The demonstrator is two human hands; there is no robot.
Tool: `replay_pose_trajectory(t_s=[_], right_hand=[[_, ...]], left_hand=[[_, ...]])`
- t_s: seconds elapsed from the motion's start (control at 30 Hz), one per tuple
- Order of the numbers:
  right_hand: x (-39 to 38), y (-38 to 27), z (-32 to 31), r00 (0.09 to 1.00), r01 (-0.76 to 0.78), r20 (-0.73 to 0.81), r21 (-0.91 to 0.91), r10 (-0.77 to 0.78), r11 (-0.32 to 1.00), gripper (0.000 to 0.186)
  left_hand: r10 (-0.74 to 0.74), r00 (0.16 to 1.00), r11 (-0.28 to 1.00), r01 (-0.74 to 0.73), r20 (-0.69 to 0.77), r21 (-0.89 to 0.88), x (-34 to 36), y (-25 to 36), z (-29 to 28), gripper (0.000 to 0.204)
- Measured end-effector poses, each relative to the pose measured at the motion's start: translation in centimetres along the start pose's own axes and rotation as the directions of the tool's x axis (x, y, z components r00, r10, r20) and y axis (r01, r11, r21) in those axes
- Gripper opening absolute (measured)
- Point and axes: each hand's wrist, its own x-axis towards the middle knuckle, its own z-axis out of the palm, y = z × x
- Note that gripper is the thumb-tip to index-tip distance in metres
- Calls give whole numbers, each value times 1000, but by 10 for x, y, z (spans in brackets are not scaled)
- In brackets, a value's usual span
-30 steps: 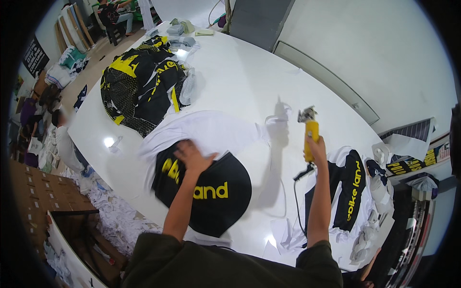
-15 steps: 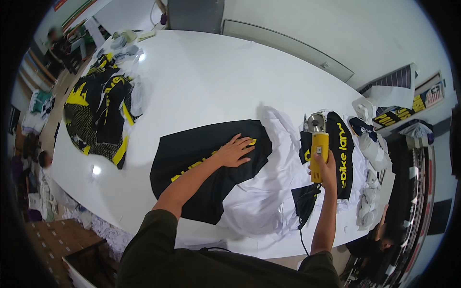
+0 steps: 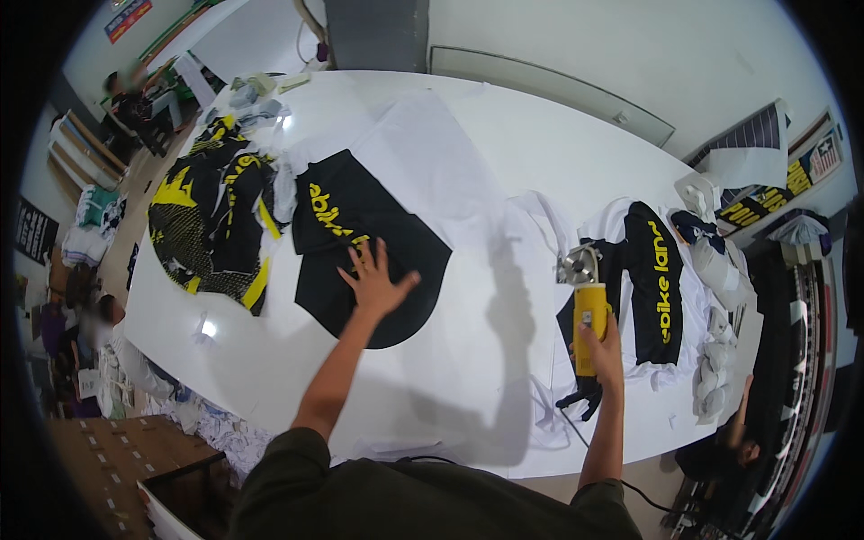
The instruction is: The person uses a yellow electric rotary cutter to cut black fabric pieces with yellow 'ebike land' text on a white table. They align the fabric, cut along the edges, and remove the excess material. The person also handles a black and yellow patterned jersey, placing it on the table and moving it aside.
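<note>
My left hand (image 3: 376,286) lies spread on a black fabric piece (image 3: 400,243) with yellow lettering, at the table's left-centre. Pale white fabric (image 3: 427,148) stretches out beyond this piece. In my right hand (image 3: 607,358) is a yellow electric rotary cutter (image 3: 590,317), its round metal blade head pointing away from me and its cord hanging past my wrist. The cutter is held above white fabric (image 3: 537,225) and black cloth. Just right of it lies another black panel (image 3: 652,279) with yellow lettering, on more white fabric.
A heap of black and yellow patterned cloth (image 3: 211,211) covers the white table's (image 3: 432,396) left side. White bundles (image 3: 717,279) line its right edge. Cardboard boxes (image 3: 135,459) stand on the floor at lower left. Other people are at the left and lower right.
The black fabric piece under my left hand has shifted left and turned, leaving the cloth near the cutter. My right hand still holds the cutter, slightly lower in the picture.
</note>
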Motion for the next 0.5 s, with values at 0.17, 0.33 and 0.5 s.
replay_pose_trajectory(t_s=[0.17,0.33,0.5], right_hand=[[-40,5,54,998,47,53,-206,-37,977,51],[-56,35,102,953,303,145,-526,-267,795,59],[-34,49,157,959,282,166,-620,-229,732,58]], left_hand=[[-70,982,997,72,174,-5,-94,-25,3,136],[-47,966,999,49,256,1,-177,-71,-11,144],[-29,950,1000,24,310,19,-239,-106,-26,149]])
